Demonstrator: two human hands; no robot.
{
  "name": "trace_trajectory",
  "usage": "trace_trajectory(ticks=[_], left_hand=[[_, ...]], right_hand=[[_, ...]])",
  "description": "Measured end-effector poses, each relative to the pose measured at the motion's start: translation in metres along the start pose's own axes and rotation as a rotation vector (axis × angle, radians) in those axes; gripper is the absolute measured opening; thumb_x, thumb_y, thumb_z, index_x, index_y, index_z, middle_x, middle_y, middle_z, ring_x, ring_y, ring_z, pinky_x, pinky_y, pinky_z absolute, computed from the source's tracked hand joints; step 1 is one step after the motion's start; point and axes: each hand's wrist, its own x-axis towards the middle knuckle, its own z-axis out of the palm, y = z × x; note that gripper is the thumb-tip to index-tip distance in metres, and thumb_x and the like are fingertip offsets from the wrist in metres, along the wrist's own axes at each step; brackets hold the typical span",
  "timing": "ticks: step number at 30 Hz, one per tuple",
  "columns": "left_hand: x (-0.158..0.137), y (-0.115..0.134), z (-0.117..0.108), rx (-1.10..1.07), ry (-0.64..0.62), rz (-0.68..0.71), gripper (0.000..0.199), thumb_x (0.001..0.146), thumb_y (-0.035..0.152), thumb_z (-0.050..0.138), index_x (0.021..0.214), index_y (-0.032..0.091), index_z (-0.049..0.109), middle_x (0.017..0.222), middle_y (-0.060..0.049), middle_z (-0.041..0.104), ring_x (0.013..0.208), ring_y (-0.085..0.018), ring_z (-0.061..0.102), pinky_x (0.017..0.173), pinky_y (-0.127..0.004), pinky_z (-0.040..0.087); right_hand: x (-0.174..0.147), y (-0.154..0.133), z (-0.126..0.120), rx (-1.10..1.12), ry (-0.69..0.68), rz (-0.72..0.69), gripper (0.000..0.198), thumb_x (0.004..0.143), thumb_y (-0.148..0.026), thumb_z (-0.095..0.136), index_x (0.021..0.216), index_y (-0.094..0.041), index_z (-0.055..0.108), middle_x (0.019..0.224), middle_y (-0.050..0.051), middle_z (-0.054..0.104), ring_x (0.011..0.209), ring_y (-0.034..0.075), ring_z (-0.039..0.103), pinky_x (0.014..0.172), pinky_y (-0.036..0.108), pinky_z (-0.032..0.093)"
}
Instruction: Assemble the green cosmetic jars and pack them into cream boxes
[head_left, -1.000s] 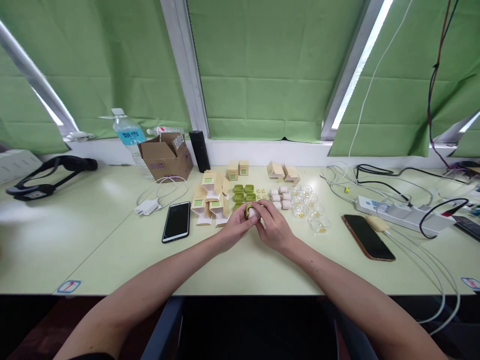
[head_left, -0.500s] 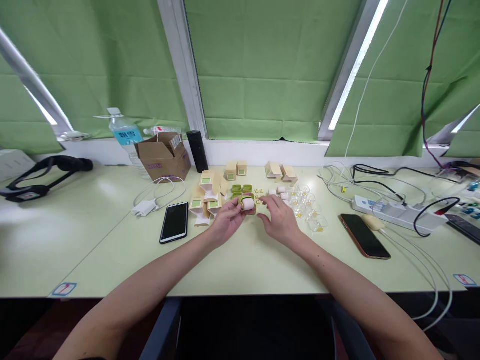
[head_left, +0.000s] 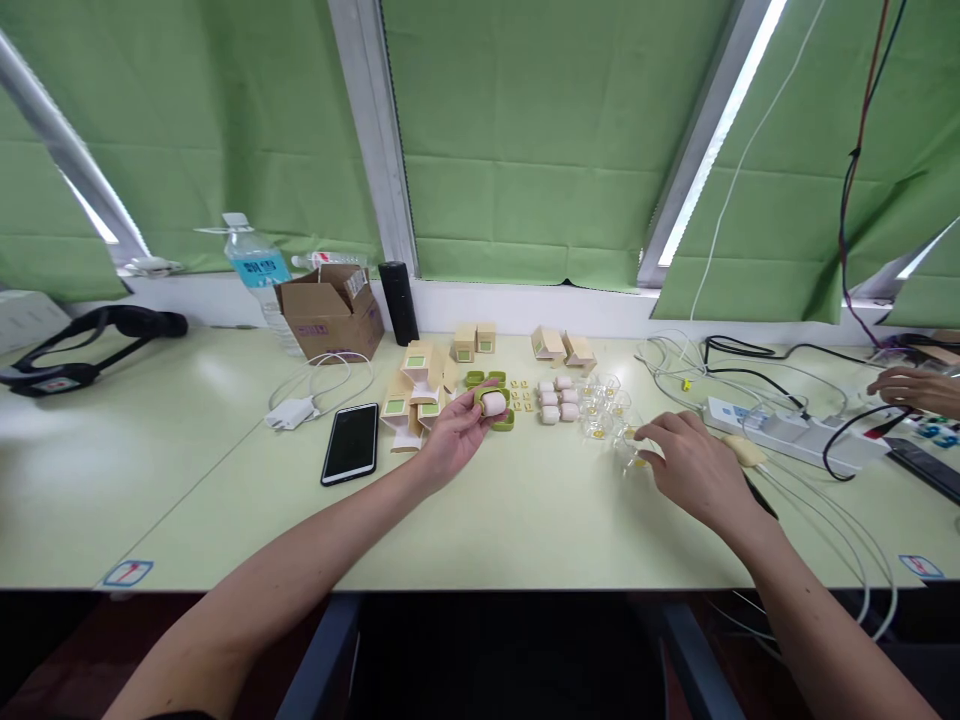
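Note:
My left hand (head_left: pixel 456 437) is closed around a small green case with a pale pink, rounded piece (head_left: pixel 493 404) seated in it. More green cases (head_left: pixel 502 421) lie just behind and beside that hand. To the right, my right hand (head_left: pixel 694 470) reaches over the table, thumb and index finger apart at a clear plastic cover (head_left: pixel 628 452); whether they touch it is hard to tell. Other clear covers (head_left: pixel 598 405) cluster behind it. Between the hands sit several pale pink pieces (head_left: pixel 550 414) in rows and small yellow pieces (head_left: pixel 517 395).
Small cardboard boxes (head_left: pixel 418 365) stand left of the green cases, near a phone (head_left: pixel 350 444). A brown carton (head_left: pixel 330 315) and black cylinder (head_left: pixel 398 303) stand at the back. A power strip (head_left: pixel 780 432) with cables lies right, where another person's hand (head_left: pixel 919 388) enters.
My right hand has swung right, from beside the left hand to the clear covers. My left hand still holds the green case. Another person's hand has appeared at the far right.

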Motion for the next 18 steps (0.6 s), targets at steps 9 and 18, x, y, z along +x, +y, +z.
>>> trace_trajectory(ticks=[9, 18], left_hand=[[-0.001, 0.001, 0.000, -0.012, -0.010, -0.003, 0.037, 0.088, 0.019, 0.077, 0.124, 0.014, 0.072, 0.115, -0.009, 0.073, 0.099, -0.019, 0.071, 0.105, -0.037, 0.051], [0.002, -0.002, -0.008, 0.061, 0.005, 0.048, 0.040, 0.087, 0.024, 0.078, 0.126, 0.017, 0.072, 0.121, -0.010, 0.073, 0.106, -0.022, 0.071, 0.107, -0.041, 0.052]], right_hand=[[-0.027, 0.016, 0.018, 0.142, -0.106, 0.102, 0.016, 0.092, -0.027, 0.055, 0.092, -0.025, 0.071, 0.119, 0.014, 0.066, 0.116, 0.037, 0.059, 0.074, 0.044, 0.058], [0.045, -0.069, 0.004, 1.141, -0.128, 0.017, 0.015, 0.092, -0.038, 0.064, 0.087, -0.024, 0.061, 0.126, 0.011, 0.071, 0.128, 0.030, 0.063, 0.100, 0.048, 0.056]])
